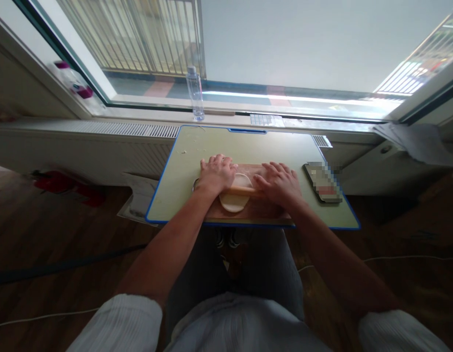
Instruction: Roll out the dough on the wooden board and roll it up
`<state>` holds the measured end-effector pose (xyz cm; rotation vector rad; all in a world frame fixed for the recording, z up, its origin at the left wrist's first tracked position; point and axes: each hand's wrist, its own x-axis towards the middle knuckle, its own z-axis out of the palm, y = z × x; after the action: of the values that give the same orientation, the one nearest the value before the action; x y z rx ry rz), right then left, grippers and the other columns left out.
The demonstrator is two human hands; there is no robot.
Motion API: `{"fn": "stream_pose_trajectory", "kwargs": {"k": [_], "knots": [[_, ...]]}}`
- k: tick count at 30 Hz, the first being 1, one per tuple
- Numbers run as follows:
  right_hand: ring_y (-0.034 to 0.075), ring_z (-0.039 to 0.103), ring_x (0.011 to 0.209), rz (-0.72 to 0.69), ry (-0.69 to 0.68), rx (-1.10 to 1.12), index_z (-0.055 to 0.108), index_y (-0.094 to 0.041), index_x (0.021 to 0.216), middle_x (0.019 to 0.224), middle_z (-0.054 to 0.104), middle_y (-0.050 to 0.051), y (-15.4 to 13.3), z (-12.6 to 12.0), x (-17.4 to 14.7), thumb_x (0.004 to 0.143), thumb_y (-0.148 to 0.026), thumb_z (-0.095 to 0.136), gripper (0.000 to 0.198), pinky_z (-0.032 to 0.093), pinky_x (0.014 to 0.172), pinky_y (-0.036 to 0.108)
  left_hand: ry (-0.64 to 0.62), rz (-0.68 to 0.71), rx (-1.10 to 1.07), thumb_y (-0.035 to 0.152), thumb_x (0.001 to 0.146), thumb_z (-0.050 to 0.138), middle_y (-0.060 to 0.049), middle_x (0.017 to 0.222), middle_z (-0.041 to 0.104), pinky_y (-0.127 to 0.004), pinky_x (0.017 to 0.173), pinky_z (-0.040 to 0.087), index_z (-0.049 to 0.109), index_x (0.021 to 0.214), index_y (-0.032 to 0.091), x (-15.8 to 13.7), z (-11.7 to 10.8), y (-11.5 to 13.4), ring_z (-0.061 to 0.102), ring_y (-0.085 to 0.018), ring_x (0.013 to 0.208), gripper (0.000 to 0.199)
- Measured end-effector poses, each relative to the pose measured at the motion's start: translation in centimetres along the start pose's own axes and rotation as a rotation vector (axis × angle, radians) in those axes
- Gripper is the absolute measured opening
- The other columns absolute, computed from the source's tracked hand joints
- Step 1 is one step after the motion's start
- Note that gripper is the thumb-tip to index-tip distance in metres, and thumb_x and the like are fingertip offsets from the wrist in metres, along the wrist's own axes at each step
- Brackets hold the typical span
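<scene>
Light shirt [230, 327] nearest. Left hand [218, 172] and right hand [280, 183] palm-down on wooden rolling pin [243, 191], fingers extended past it, loosely spread. Pin lies across 1 round dough sheet [234, 202] on wooden board [263, 211], atop blue-edged green tabletop [278, 144].

Cream dough [234, 203], blue-edged pale-green tabletop [281, 144]

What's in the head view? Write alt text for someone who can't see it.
A person's left hand and right hand lie over a rolling pin on a round of dough, on a brown board atop a blue-edged green table. A phone lies to the right; a bottle stands behind, by a window.
</scene>
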<state>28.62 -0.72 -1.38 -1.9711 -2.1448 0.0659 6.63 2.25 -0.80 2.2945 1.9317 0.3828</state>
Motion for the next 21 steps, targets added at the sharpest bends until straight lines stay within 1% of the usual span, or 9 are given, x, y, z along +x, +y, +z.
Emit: {"fn": "stream_pose_trajectory", "kwargs": {"k": [5,13,21], "knots": [[0.037,0.048,0.15,-0.011,0.067,0.016,0.065,-0.021,0.151,0.161,0.06,0.014,0.6,0.5,1.5,0.105,-0.059,0.051,0.061,0.035,0.124,0.057,-0.022,-0.063,-0.021,0.049,0.109,0.041,-0.015,0.153,0.064,-0.062,0.124,0.035,0.07,0.139,0.026,1.3,-0.2,0.1,0.056,-0.035,0.139,0.048],[0.036,0.055,0.143,0.018,0.087,0.042,0.068,-0.017,0.146,0.154,0.066,0.016,0.8,0.7,3.5,0.103,-0.052,0.056,0.057,0.04,0.121,0.052,0.01,-0.071,0.014,0.044,0.109,0.038,-0.018,0.147,0.067,-0.066,0.127,0.029,0.071,0.135,0.021,3.3,-0.2,0.1,0.056,-0.036,0.138,0.047],[0.037,0.061,0.136,0.047,0.106,0.049,0.073,-0.016,0.14,0.146,0.071,0.017,1.2,1.1,5.5,0.1,-0.05,0.059,0.054,0.044,0.116,0.052,0.017,-0.082,0.03,0.044,0.109,0.039,-0.017,0.145,0.069,-0.063,0.126,0.031,0.071,0.134,0.022,4.8,0.1,0.1,0.057,-0.036,0.137,0.046]]}}
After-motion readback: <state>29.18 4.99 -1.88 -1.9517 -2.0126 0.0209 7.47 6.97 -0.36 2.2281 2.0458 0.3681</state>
